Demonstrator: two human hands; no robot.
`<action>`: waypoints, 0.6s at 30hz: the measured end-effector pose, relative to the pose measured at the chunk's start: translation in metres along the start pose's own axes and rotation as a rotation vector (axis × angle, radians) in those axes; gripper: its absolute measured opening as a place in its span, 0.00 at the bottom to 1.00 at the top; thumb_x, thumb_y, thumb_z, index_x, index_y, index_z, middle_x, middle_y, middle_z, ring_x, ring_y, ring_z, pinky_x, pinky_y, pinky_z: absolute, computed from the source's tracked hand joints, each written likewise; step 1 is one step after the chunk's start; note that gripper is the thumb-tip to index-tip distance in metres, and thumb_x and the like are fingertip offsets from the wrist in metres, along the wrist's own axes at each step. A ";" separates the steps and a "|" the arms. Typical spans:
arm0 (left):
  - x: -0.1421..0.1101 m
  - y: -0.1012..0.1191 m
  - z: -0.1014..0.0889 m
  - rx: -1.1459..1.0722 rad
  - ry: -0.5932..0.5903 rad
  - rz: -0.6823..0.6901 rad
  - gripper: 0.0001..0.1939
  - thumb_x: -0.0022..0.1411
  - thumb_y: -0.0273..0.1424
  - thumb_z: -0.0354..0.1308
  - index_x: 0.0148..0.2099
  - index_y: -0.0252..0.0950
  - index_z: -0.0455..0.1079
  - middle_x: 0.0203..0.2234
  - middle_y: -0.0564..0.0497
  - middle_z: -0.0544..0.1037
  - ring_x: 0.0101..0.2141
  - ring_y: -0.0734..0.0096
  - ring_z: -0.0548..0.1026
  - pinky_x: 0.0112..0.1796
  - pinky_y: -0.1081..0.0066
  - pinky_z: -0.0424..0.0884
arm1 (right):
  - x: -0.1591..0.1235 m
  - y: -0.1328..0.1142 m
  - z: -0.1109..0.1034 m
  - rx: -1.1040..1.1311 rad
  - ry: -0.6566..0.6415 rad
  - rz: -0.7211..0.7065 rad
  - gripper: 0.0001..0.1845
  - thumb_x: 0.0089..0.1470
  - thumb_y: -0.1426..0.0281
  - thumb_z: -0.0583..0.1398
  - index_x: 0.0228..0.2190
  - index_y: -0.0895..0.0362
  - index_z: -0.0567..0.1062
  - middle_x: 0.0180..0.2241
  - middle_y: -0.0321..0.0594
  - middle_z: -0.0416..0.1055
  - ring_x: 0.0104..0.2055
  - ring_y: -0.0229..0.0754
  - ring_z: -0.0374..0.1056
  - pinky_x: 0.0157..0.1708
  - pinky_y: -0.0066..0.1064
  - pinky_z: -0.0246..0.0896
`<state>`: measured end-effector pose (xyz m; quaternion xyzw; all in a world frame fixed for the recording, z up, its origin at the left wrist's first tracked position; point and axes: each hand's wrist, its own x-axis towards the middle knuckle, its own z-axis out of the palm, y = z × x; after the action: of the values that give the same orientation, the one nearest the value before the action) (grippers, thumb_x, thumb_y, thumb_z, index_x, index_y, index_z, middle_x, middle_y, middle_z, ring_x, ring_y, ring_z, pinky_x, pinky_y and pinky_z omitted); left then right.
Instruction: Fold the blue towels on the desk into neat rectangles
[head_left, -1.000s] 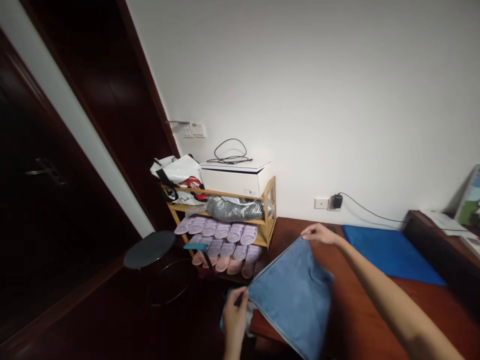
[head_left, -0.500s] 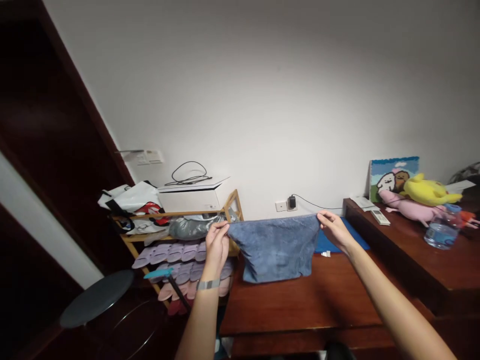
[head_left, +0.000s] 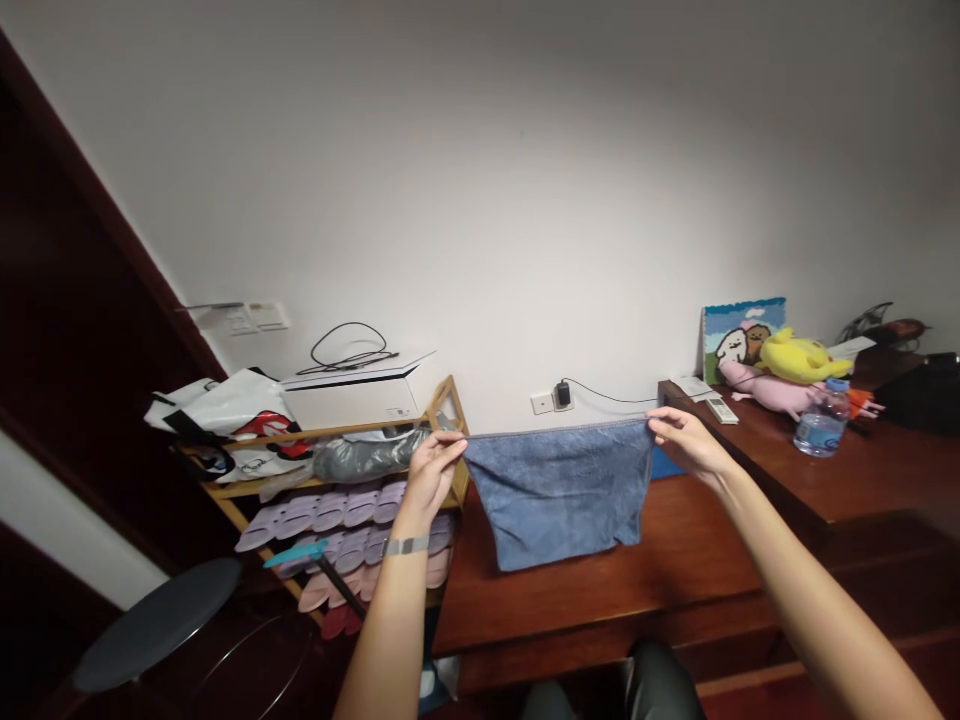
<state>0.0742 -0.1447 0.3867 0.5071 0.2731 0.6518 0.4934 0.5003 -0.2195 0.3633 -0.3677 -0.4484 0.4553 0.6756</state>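
Against a plain white wall, above the dark wooden bench (head_left: 600,600), your left hand (head_left: 431,470) and right hand (head_left: 686,440) each pinch a top corner of the blue towel (head_left: 559,490), stretched taut; folding it likely needs those corners brought together.

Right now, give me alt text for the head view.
Both hands, left hand and right hand, hold a blue towel stretched by its top corners above a wooden table. A shoe rack with slippers stands left; plush toys and a water bottle sit right.
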 end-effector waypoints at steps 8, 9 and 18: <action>-0.006 0.009 0.020 -0.089 -0.005 0.039 0.17 0.41 0.33 0.80 0.32 0.37 0.78 0.27 0.54 0.81 0.31 0.75 0.78 0.35 0.76 0.73 | -0.009 -0.014 0.002 0.038 0.014 -0.027 0.23 0.33 0.56 0.80 0.31 0.52 0.83 0.27 0.33 0.77 0.29 0.35 0.70 0.32 0.30 0.67; -0.008 0.009 0.022 -0.084 -0.002 0.042 0.16 0.42 0.32 0.80 0.32 0.37 0.78 0.27 0.54 0.81 0.31 0.75 0.78 0.35 0.76 0.73 | -0.010 -0.015 0.002 0.046 0.024 -0.029 0.24 0.32 0.57 0.81 0.31 0.52 0.83 0.28 0.34 0.78 0.30 0.36 0.71 0.34 0.30 0.67; -0.017 0.014 0.033 -0.058 0.017 0.067 0.14 0.44 0.31 0.77 0.32 0.38 0.77 0.27 0.54 0.80 0.31 0.73 0.77 0.35 0.74 0.72 | -0.023 -0.022 -0.003 0.002 0.119 -0.090 0.24 0.31 0.59 0.81 0.32 0.52 0.84 0.30 0.36 0.77 0.31 0.37 0.70 0.31 0.30 0.65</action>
<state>0.1002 -0.1698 0.4033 0.4957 0.2412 0.6799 0.4835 0.5052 -0.2483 0.3762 -0.3729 -0.4230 0.4021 0.7214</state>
